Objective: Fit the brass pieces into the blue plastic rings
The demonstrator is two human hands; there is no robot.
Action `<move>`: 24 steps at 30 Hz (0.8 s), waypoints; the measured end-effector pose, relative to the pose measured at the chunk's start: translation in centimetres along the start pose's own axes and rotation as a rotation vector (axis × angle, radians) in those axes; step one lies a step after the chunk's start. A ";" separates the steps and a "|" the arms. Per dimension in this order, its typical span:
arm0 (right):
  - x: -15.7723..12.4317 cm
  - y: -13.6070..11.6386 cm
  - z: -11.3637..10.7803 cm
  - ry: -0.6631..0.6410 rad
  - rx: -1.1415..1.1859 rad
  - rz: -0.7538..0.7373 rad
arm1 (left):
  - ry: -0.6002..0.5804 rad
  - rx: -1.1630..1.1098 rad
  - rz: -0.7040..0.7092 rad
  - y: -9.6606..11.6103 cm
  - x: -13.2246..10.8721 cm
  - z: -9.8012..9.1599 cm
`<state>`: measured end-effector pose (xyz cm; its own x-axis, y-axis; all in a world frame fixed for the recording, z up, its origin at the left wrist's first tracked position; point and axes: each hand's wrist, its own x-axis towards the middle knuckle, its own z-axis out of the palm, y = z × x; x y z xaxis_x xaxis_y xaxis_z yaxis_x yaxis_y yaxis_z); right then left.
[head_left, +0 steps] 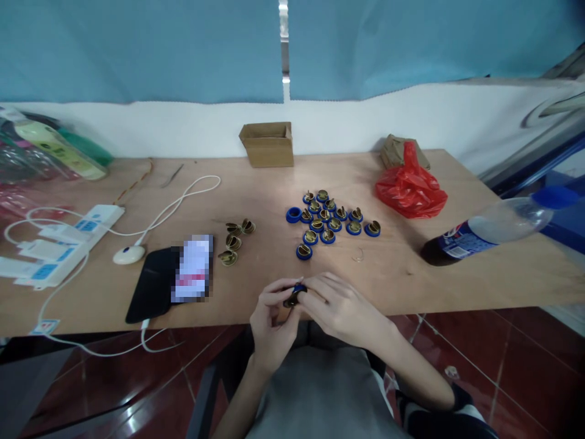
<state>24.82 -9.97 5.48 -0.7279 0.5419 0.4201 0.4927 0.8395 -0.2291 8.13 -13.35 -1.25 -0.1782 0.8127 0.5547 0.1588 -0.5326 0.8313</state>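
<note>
Near the table's front edge, my left hand (270, 317) and my right hand (337, 308) meet with fingertips pinched on one small round blue-and-gold piece (296, 294). Its details are partly covered by the fingers. Beyond my hands lies a cluster of similar round pieces (327, 236), each a blue ring with gold folding metal parts standing up in it. One blue ring (293, 214) at the cluster's left has no gold part in it. To the left, several gold metal pieces (233, 242) without blue rings sit in a small group.
A cardboard box (269, 149) stands by the wall. At right are a red plastic bag (411, 189) and a lying cola bottle (479, 235). A black phone (153, 285), a lit phone (192, 268), white cables and a power strip (68, 247) occupy the left side.
</note>
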 end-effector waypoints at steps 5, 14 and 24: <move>-0.1 0.0 0.1 -0.014 0.064 0.039 | -0.003 -0.004 -0.039 0.3 0.4 0.1; -0.2 0.1 0.1 -0.006 0.074 0.047 | -0.007 -0.035 -0.099 0.3 0.3 0.0; 0.0 0.0 -0.4 -0.050 0.100 0.087 | -0.006 -0.077 -0.130 0.4 0.5 -0.1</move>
<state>24.96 -10.01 5.84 -0.7088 0.6118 0.3511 0.5065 0.7879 -0.3504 8.05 -13.16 -0.59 -0.1868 0.8772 0.4423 0.0602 -0.4392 0.8964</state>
